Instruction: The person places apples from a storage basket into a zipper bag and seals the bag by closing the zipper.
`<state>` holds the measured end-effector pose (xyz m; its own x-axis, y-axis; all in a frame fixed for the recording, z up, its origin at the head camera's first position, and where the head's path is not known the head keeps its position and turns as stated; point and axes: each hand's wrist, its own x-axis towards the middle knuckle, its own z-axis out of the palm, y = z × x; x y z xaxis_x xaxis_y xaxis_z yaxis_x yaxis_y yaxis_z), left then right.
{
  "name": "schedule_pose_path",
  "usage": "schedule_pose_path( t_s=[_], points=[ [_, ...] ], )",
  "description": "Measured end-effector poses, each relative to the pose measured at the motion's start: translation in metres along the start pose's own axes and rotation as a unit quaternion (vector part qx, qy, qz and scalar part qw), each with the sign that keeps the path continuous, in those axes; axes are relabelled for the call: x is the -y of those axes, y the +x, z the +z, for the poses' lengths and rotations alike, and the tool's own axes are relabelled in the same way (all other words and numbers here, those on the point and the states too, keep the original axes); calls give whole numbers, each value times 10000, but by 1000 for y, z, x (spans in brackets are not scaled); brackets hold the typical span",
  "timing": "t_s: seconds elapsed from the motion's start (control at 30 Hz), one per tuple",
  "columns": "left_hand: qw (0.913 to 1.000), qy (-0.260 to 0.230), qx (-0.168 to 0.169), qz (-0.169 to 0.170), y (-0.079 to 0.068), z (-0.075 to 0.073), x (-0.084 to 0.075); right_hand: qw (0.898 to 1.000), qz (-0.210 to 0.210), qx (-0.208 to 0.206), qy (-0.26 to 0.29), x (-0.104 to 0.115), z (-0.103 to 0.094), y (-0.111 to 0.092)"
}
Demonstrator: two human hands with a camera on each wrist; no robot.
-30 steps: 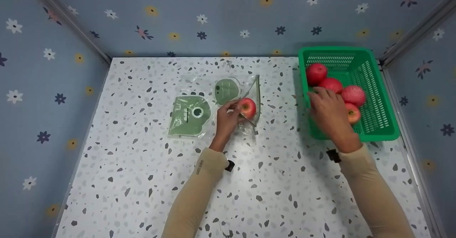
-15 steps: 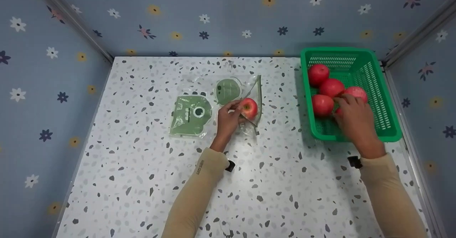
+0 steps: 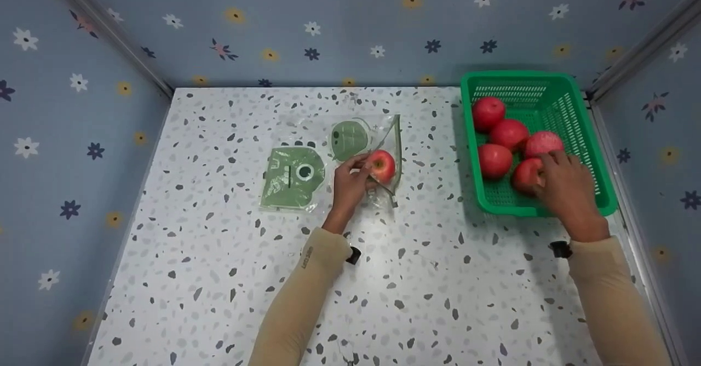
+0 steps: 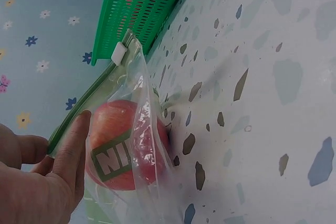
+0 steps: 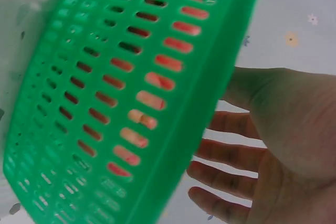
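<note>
My left hand [image 3: 349,185] pinches the opening edge of a clear zip bag [image 3: 293,182] with green dinosaur-like prints. An apple [image 3: 382,167] lies inside the bag near its mouth; the left wrist view shows it behind the clear film, below the green zip strip with its white slider [image 4: 119,53]. Over the front right of a green basket [image 3: 515,74], my right hand [image 3: 568,188] has its fingertips at the right side of a red apple [image 3: 526,176]. In the right wrist view, its fingers [image 5: 226,151] are spread beyond the basket rim; their contact with the apple is hidden.
Several other apples, such as the front-left one [image 3: 495,161], sit in the basket. A speckled white table [image 3: 219,278] lies under everything. Blue flowered walls [image 3: 350,26] close off the back and both sides.
My right hand has moved rightward across the basket, from the front-left apple to the front-right one, uncovering the front-left apple. The left hand and the bag have stayed in place.
</note>
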<state>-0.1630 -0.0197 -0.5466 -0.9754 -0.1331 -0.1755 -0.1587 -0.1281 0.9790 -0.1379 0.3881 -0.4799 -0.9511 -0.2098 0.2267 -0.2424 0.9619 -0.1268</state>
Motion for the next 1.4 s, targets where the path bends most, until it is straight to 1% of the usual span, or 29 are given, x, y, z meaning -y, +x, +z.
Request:
schedule_pose_path(
  t_s=[0.1, 0.27, 0.43, 0.57, 0.67, 0.87, 1.03, 1.23, 1.33, 1.4],
  points=[
    [10000, -13, 4, -1, 0, 0, 1, 9996, 173, 229, 10, -5, 2, -1],
    [10000, -31, 17, 22, 0, 0, 2, 9934, 591, 983, 24, -10, 4, 1],
    [10000, -51, 72, 13, -1, 0, 1, 9853, 712, 1554, 4, -14, 5, 2],
    [9999, -87, 110, -32, -1, 0, 1, 9793, 762, 1876, 4, -15, 6, 5],
    [9999, -10, 115, -37, 0, 0, 2, 9770, 779, 1987, 31, -16, 7, 8],
    [9999, 31, 97, -56, 0, 0, 1, 9753, 825, 2049, 87, -20, 13, 15],
    [9999, -34, 88, -92, -1, 1, 0, 9717, 946, 2145, 276, -20, 17, 18],
    [9998, 115, 111, -83, -1, 0, 0, 9677, 1072, 2215, 541, -22, 18, 20],
    [9998, 174, 103, -42, -2, -1, 0, 9681, 1073, 2179, 621, -23, 18, 19],
    [9998, 158, 114, 3, -2, -1, 0, 9716, 978, 2071, 589, -25, 18, 18]
  ],
)
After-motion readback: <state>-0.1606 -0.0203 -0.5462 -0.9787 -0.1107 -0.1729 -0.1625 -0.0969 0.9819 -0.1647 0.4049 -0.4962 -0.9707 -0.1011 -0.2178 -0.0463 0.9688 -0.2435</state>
